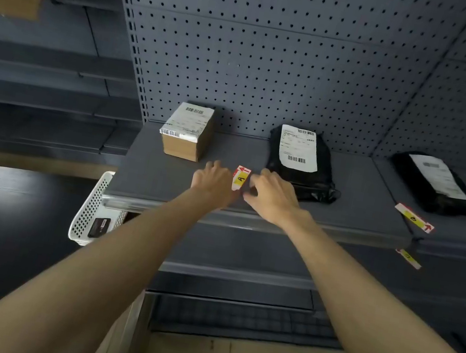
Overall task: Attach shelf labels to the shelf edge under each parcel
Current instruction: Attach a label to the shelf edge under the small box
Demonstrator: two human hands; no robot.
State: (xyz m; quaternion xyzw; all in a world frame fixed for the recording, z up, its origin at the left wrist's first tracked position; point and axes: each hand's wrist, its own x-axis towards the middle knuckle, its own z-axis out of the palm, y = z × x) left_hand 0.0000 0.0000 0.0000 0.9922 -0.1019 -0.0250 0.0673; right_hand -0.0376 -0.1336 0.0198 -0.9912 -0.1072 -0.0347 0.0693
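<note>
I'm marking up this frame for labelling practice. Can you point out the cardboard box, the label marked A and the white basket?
cardboard box (pixel 183 149): head view, brown front face.
label marked A (pixel 240 178): head view, yellow patch with the letter.
white basket (pixel 89 208): head view, perforated side wall.

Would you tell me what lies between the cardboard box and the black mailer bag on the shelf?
In the head view, bare shelf lies between box and bag; nearer the front, both hands hold the A label.

You face a matt grey metal shelf (pixel 252 201) and perforated back panel (pixel 277 59). The box (pixel 187 134) is plain cardboard; the mailer bag (pixel 302 163) is glossy black plastic.
</note>
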